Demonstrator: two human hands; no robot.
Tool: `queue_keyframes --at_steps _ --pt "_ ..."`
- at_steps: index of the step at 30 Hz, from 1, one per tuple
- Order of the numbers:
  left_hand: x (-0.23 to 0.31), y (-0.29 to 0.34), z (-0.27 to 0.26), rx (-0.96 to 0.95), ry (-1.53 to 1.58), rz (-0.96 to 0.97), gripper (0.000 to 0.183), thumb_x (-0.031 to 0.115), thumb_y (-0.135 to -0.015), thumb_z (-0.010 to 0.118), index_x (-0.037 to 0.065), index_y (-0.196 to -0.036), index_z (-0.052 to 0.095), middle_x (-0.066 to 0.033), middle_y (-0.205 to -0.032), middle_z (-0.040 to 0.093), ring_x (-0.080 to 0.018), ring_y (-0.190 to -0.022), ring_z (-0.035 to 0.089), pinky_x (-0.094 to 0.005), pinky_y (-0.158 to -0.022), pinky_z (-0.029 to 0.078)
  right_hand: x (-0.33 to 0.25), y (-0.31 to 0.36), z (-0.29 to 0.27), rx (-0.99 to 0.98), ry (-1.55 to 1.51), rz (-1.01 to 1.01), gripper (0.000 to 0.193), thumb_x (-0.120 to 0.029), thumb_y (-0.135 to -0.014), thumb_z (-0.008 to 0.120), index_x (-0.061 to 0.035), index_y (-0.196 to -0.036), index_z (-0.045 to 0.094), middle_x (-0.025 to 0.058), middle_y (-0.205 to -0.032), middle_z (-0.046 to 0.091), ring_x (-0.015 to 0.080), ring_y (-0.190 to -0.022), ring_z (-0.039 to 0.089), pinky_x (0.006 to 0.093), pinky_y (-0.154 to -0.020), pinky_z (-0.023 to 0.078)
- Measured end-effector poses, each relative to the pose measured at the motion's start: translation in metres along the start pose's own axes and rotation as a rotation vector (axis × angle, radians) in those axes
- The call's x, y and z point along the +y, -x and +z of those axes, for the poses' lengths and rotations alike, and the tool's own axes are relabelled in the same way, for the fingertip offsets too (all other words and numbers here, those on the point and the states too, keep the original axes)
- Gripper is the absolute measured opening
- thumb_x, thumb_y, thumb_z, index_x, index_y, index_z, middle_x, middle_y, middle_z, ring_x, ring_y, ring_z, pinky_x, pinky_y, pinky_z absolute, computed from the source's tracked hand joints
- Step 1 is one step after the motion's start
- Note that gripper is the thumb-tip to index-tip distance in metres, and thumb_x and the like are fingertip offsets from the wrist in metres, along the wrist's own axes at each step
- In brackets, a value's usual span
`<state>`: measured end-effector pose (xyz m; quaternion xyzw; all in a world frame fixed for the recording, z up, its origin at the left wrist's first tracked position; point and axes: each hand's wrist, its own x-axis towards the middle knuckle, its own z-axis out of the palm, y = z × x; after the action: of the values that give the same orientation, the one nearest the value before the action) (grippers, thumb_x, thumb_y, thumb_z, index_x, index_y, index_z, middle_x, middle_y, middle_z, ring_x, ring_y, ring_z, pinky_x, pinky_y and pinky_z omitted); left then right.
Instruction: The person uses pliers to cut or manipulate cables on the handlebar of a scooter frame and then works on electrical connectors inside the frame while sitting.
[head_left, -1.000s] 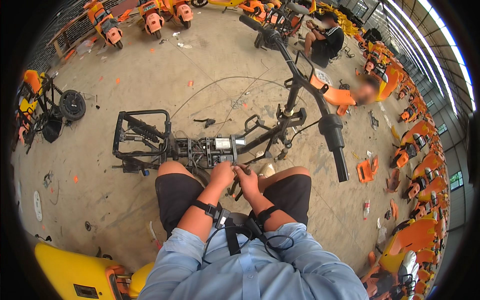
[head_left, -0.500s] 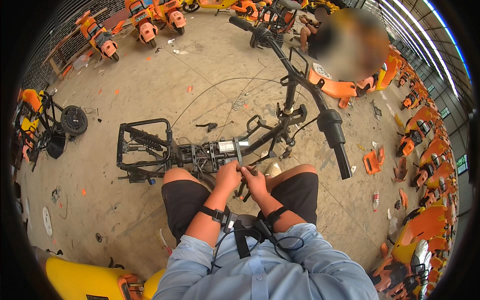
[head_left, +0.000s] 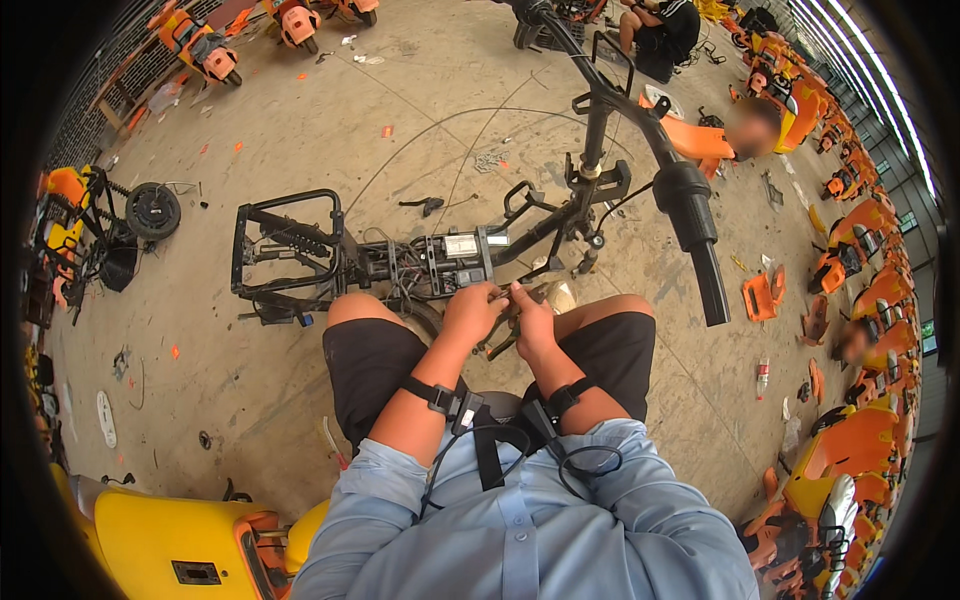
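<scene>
The stripped black scooter frame stood on the concrete floor just ahead of the seated person's knees, its rear rack toward the left and its handlebar toward the right. The left hand and right hand were close together at the frame's near side, between the knees, fingers curled, the right thumb pointing up. Something small and dark showed between them; whether either hand gripped it could not be told. A black lever lay on the floor beyond the frame. A yellow scooter body was at lower left, a plastic bottle well off to the right.
</scene>
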<state>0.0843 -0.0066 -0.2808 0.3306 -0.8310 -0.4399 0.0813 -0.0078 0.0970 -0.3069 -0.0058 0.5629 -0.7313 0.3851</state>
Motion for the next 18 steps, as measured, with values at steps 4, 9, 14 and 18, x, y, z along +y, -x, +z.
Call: queue_keyframes --at_steps 4,9,14,18 --pt "0.001 -0.003 0.004 -0.015 0.147 0.0 0.028 0.025 -0.09 0.068 0.003 -0.107 0.072 -0.0167 -0.098 0.073 -0.0314 -0.089 0.071 -0.0411 -0.076 0.053 -0.005 -0.004 -0.007 -0.002 -0.065 -0.018 0.015 -0.025 -0.098 0.063 -0.0108 -0.094 0.062 -0.0005 -0.077 0.061 0.0117 -0.069 0.056 0.0281 -0.056 0.038" --pt "0.004 -0.003 -0.004 -0.014 0.172 -0.018 0.029 0.024 -0.091 0.067 0.001 -0.108 0.071 -0.0165 -0.097 0.073 -0.0308 -0.089 0.07 -0.0405 -0.077 0.053 -0.003 -0.005 -0.005 -0.033 -0.05 -0.004 0.018 -0.026 -0.097 0.065 -0.0082 -0.098 0.062 0.0014 -0.081 0.062 0.0136 -0.07 0.059 0.0291 -0.055 0.039" --pt "0.027 0.01 -0.062 0.212 0.486 0.088 0.039 0.031 -0.094 0.066 -0.001 -0.117 0.066 -0.0169 -0.107 0.071 -0.0258 -0.099 0.069 -0.038 -0.088 0.052 -0.003 -0.011 -0.007 0.076 -0.115 0.025 0.02 -0.026 -0.096 0.067 -0.0079 -0.1 0.06 0.0027 -0.08 0.062 0.0162 -0.072 0.063 0.0289 -0.054 0.041" --pt "0.061 0.076 -0.19 0.35 0.935 0.254 0.026 0.021 -0.1 0.059 0.001 -0.115 0.066 -0.0067 -0.098 0.069 -0.0147 -0.087 0.064 -0.0288 -0.078 0.051 0.0 -0.016 -0.015 -0.006 -0.108 0.12 0.021 -0.031 -0.097 0.065 -0.0105 -0.099 0.06 0.0034 -0.077 0.061 0.0149 -0.067 0.059 0.027 -0.053 0.041"
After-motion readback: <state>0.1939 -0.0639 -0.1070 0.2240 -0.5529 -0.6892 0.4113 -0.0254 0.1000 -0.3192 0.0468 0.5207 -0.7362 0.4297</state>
